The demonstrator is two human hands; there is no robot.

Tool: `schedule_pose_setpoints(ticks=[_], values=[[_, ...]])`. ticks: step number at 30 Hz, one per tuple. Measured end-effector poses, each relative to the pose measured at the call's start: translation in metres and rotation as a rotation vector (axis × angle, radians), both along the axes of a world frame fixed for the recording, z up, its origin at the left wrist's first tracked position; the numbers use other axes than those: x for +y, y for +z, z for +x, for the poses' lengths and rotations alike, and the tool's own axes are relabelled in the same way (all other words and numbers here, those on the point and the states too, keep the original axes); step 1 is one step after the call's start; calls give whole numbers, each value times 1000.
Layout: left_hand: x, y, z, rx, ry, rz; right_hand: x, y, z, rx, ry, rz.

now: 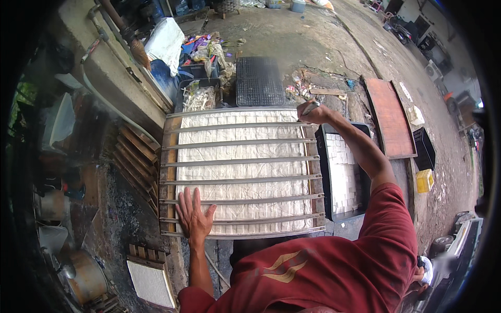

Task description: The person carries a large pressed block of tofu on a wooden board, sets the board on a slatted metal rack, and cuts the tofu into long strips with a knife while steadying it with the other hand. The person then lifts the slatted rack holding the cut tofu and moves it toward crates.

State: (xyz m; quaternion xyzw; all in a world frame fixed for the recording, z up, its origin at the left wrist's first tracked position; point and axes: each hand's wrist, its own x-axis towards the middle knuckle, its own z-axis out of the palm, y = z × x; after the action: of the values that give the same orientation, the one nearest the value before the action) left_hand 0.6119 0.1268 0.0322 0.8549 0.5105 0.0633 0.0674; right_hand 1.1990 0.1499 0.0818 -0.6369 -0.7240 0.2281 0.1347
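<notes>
A wide rack (pixel 240 164) of long grey slats lies over a slab wrapped in creased white cloth (pixel 242 154), with a grid of squares showing through. Wooden side bars (pixel 169 175) run along its edges. My left hand (pixel 194 216) rests flat on the near left part of the rack, fingers spread, holding nothing. At the far right corner, my right hand (pixel 313 112) is closed round a small silvery metal tool (pixel 311 106). Its exact kind is hard to make out, as the fingers cover most of it.
Right of the rack stands a black crate (pixel 324 182) with white square blocks. Beyond are a black grid tray (pixel 260 81) and a bin of whitish scraps (pixel 199 96). Wooden racks (pixel 136 161) lean at left; a reddish board (pixel 390 119) and yellow container (pixel 425 181) lie right.
</notes>
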Motion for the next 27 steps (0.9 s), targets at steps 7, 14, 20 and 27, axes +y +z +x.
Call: schedule_pose_setpoints(ticks=[7,14,20,27], values=[[19,2,-10,-139,-38,-167,8,12,-42,-90,-343,-62],[157,-35,-80,-503,274,-154,-152,-38,-158,26,-1085,54],[199,-73,-66,-740,324,-226,-147,-50,-150,253,-1360,196],[145,84,-23,-1208,52,-691,-275,-34,-135,543,-1401,610]])
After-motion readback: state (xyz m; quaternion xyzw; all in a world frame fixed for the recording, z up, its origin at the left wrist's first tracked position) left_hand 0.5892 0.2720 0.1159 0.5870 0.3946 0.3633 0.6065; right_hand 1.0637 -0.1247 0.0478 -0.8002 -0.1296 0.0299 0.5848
